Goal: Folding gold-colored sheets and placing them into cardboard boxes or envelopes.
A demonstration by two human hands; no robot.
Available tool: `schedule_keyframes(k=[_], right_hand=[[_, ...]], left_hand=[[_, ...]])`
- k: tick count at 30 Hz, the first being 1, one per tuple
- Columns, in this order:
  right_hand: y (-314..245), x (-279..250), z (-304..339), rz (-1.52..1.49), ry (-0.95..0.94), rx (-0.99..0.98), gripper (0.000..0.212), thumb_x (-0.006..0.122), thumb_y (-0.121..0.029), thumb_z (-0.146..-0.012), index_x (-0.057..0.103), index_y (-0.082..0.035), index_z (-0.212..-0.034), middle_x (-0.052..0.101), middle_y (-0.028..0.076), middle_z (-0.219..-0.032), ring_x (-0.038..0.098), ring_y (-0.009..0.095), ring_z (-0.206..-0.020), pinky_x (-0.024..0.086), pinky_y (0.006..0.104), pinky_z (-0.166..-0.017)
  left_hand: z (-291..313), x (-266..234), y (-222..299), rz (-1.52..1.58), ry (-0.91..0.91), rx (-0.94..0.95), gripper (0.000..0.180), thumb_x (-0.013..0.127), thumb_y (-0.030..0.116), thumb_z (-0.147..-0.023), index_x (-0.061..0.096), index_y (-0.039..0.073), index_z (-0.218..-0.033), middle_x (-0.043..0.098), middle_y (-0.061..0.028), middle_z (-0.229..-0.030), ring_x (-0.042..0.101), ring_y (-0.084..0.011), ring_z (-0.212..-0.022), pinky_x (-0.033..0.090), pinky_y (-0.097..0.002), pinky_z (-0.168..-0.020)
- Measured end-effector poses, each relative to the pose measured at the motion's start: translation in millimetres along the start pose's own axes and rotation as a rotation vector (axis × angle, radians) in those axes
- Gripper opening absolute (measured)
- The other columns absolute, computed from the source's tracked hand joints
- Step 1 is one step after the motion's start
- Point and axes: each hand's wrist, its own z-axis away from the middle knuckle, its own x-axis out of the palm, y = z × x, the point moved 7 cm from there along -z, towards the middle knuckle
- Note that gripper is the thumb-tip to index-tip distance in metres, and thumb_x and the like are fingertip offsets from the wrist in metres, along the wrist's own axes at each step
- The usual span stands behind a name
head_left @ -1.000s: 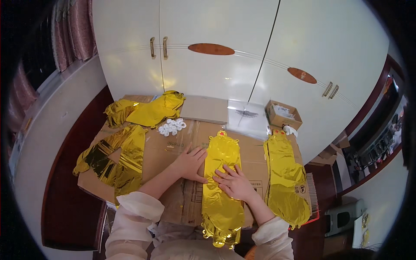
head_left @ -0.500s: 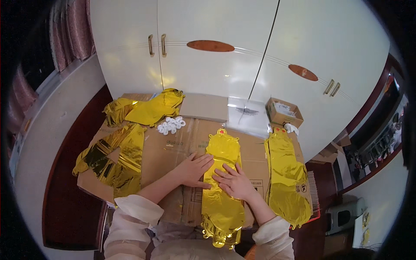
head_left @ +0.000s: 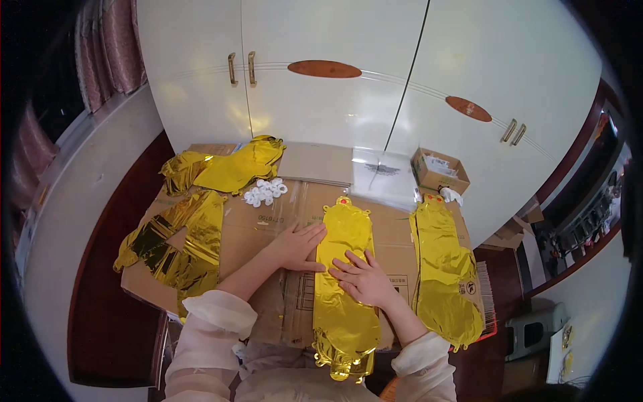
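Flattened brown cardboard point(head_left: 268, 231) covers the surface before us, laid in front of white cupboard doors point(head_left: 321, 100) with a dark red floor point(head_left: 100, 321) at our left. Nearest us: one long gold foil balloon point(head_left: 343, 281), uninflated, lying flat down the middle of the cardboard, its lower end hanging past the near edge. Our right hand point(head_left: 365, 278) lies on its middle, palm down, fingers spread and flat, grip released, grasping nothing. Our left hand point(head_left: 298, 246) rests beside it on the cardboard, likewise flat and unclenched, fingertips touching the balloon's left edge. To the right, near but apart: a second stack of gold foil balloons point(head_left: 445, 268), lying parallel to the first. To the left: crumpled gold foil pieces point(head_left: 177, 244) with dark undersides, spread over the cardboard's left edge. Farther off: a cluster of small white ring-shaped pieces point(head_left: 264, 191); beyond it, more gold foil point(head_left: 231, 167) heaped at the far left corner. At the back right: clear plastic bags point(head_left: 383, 175), and just beside them a small open cardboard box point(head_left: 439, 171) against the cupboard.
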Motion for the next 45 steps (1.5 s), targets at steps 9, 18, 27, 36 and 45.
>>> schedule_keyframes(k=[9, 18, 27, 36, 45], right_hand=[[-2.6, -1.9, 0.9, 0.028, 0.004, -0.013, 0.042, 0.052, -0.039, -0.095, 0.058, -0.026, -0.135, 0.052, -0.003, -0.144, 0.042, 0.027, -0.138, 0.023, 0.0592, -0.114], [-2.9, -0.1, 0.5, 0.038, 0.008, -0.025, 0.042, 0.051, -0.039, -0.096, 0.058, -0.026, -0.135, 0.051, -0.002, -0.145, 0.042, 0.028, -0.137, 0.023, 0.0605, -0.114], [-10.9, -6.8, -2.7, 0.142, 0.024, -0.057, 0.042, 0.053, -0.039, -0.095, 0.058, -0.025, -0.134, 0.051, -0.002, -0.145, 0.040, 0.027, -0.139, 0.022, 0.0604, -0.114], [-49.0, 13.8, -20.8, 0.118, -0.082, -0.235, 0.046, 0.050, -0.036, -0.097, 0.055, -0.013, -0.136, 0.048, 0.001, -0.147, 0.040, 0.022, -0.139, 0.024, 0.0487, -0.116], [-82.0, 7.5, 13.9, 0.025, -0.103, -0.269, 0.045, 0.053, -0.034, -0.095, 0.055, -0.018, -0.137, 0.047, 0.000, -0.148, 0.039, 0.022, -0.139, 0.021, 0.0478, -0.116]], left_hand=[[-11.8, -4.7, -14.0, -0.048, -0.082, -0.082, 0.100, 0.040, 0.076, -0.087, 0.021, 0.004, -0.153, 0.018, -0.0124, -0.162, 0.015, -0.0256, -0.150, 0.012, -0.0573, -0.119], [-29.5, 5.6, -36.9, 0.031, 0.050, -0.240, 0.071, 0.035, 0.051, -0.098, 0.023, 0.008, -0.154, 0.025, -0.0073, -0.161, 0.017, -0.0255, -0.150, 0.011, -0.0579, -0.118], [-36.9, 5.8, -41.3, 0.038, 0.139, -0.329, 0.062, 0.032, 0.041, -0.101, 0.025, 0.010, -0.154, 0.027, -0.0048, -0.160, 0.019, -0.0262, -0.149, 0.011, -0.0581, -0.118], [-35.1, 1.6, -38.3, 0.032, 0.167, -0.313, 0.061, 0.034, 0.040, -0.101, 0.027, 0.008, -0.153, 0.029, -0.0077, -0.159, 0.017, -0.0289, -0.149, 0.013, -0.0594, -0.118], [-33.6, 4.4, -38.0, -0.006, 0.201, -0.321, 0.060, 0.033, 0.040, -0.101, 0.030, 0.010, -0.152, 0.030, -0.0043, -0.159, 0.021, -0.0262, -0.149, 0.012, -0.0591, -0.118]])
